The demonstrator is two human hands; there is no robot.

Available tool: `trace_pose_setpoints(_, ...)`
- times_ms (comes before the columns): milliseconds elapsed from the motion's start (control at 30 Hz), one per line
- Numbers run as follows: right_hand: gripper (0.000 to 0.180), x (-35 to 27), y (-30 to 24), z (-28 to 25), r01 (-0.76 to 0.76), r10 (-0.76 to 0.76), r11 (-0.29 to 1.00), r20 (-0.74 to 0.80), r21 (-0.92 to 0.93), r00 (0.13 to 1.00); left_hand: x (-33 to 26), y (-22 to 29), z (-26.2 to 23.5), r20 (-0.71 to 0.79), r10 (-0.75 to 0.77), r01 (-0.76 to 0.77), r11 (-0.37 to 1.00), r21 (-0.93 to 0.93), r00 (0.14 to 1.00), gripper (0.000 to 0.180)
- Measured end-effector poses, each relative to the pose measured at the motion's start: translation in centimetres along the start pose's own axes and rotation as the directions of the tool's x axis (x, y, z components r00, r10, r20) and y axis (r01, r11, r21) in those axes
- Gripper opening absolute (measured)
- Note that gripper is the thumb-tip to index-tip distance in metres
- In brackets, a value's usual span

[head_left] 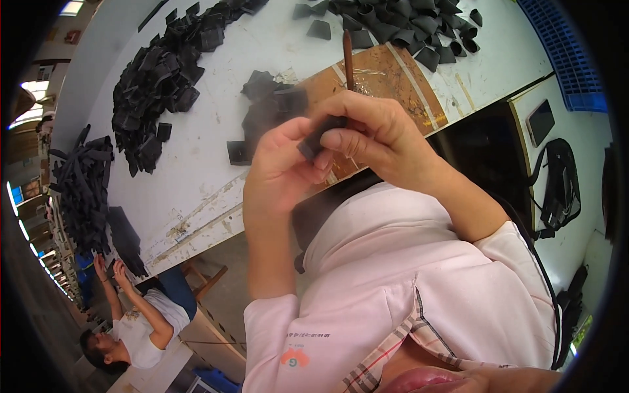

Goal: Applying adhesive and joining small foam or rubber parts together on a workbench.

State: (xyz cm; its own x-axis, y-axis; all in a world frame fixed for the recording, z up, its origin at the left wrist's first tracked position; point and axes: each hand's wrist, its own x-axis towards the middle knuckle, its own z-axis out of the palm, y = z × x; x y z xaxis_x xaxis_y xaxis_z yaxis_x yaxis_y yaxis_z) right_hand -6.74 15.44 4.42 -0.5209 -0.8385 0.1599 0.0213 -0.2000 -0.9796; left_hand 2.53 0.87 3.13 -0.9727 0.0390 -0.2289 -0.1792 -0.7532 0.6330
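A small black folded piece [313,140] is pinched between my two hands, above the near edge of the white table. My left hand [280,157] has its thumb and fingers closed at the piece's lower left end. My right hand [386,136] presses its thumb on the upper end, with the index finger curled over it. A brown wooden stick [348,60] rises behind my right knuckles; its lower end is hidden, and I cannot tell whether the hand grips it. Just beyond my hands lie a stained brown board [409,78] and several loose black pieces [265,108], partly blurred.
Piles of flat black pieces [157,85] and curled black pieces [406,23] cover parts of the white table [209,137]. Black strips [82,183] lie at far left, near another person's hands [111,272]. Right: a blue crate [563,52], a phone [540,122], a black bag [560,187].
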Motion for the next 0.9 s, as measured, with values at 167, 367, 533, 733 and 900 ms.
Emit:
trace_pose_setpoints(167,0.014,-0.8,-1.1,-2.7,-0.277,0.281,0.952,-0.014,0.133,0.96,0.5,-1.2,3.0,-0.287,0.254,-0.167,0.941,0.295,0.924,0.023)
trace_pose_setpoints(367,0.019,-1.4,-1.8,-3.5,-0.359,0.364,0.924,-0.015,0.134,0.931,0.1,-0.5,3.6,-0.05,0.211,-0.178,0.913,0.368,0.976,0.024)
trace_pose_setpoints(533,0.018,-1.4,-1.2,-3.9,-0.368,0.364,0.91,0.056,0.19,0.93,0.0,-0.6,4.0,-0.091,0.207,-0.156,0.907,0.391,0.974,0.018)
trace_pose_setpoints(733,0.017,-1.1,-1.2,-3.8,-0.364,0.361,0.923,0.049,0.128,0.931,-0.2,-0.1,3.7,-0.092,0.21,-0.156,0.903,0.401,0.973,0.016)
trace_pose_setpoints(900,0.017,-1.0,-1.1,-3.7,-0.381,0.377,0.919,0.059,0.1,0.924,-0.2,0.0,3.7,-0.103,0.209,-0.144,0.887,0.439,0.973,0.014)
